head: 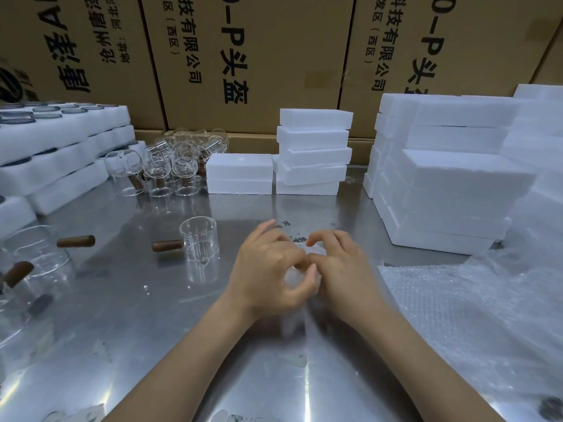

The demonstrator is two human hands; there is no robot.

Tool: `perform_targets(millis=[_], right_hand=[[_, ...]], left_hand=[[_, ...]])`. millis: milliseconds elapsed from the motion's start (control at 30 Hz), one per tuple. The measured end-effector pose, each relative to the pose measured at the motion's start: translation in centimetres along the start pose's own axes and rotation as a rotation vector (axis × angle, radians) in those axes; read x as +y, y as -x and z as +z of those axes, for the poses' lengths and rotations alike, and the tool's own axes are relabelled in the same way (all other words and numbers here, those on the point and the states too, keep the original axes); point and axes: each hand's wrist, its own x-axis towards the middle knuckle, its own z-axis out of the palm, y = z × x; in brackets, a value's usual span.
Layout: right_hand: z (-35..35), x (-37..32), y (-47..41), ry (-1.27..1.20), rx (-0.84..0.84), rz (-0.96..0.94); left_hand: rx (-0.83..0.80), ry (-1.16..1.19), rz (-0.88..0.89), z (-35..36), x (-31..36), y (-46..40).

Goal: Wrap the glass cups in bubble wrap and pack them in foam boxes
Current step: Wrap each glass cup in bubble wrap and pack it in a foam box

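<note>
Both hands, the left hand [268,269] and the right hand [344,269], are pressed together around a wrapped glass cup [300,277] between them on the bench [152,330], so the bubble wrap should be tucked tightly before packing.

The steel bench [128,324] carried glass cups [199,239], stacked foam boxes [310,156], and bubble wrap [457,315] at right.

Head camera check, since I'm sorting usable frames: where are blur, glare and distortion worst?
Head view: motion blur smears both hands, left and right, and the bubble wrap between them; glare streaks the metal table; wide-angle distortion tilts the cardboard boxes; the glass cup stays fairly sharp.
</note>
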Motion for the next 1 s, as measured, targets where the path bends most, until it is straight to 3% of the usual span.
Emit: perform_targets(millis=[233, 467, 567, 667, 767, 900, 1000], right_hand=[[-0.3, -0.7, -0.6, 0.097, 0.079, -0.068], [-1.4, -0.9, -1.2, 0.163, -0.125, -0.034], [-2.9, 0.4, -3.4, -0.202, -0.192, 0.148], [-4.1, 1.7, -6.8, -0.706, -0.003, 0.375], [-2.3, 2.9, -11.1, -0.987, -0.166, 0.604], [2.3, 3.3, -15.8, -1.162, -0.314, 0.876], [4.9, 3.0, -18.5, -1.110, -0.355, 0.908]], left_hand=[[0.177, 0.067, -0.188, -0.8, -1.3, -1.0], [0.147, 0.151, -0.458, -1.7, -3.2, -3.1], [0.162, 0.249, -0.650, -3.9, -6.4, -5.6], [0.028, 0.487, -0.869, -5.3, -11.8, -8.6], [-0.198, 0.487, -1.056, -5.0, -16.9, -10.3], [-0.338, 0.558, -1.217, -2.5, -21.5, -10.0], [-0.370, 0.658, -1.322, -0.3, -23.8, -9.2]])
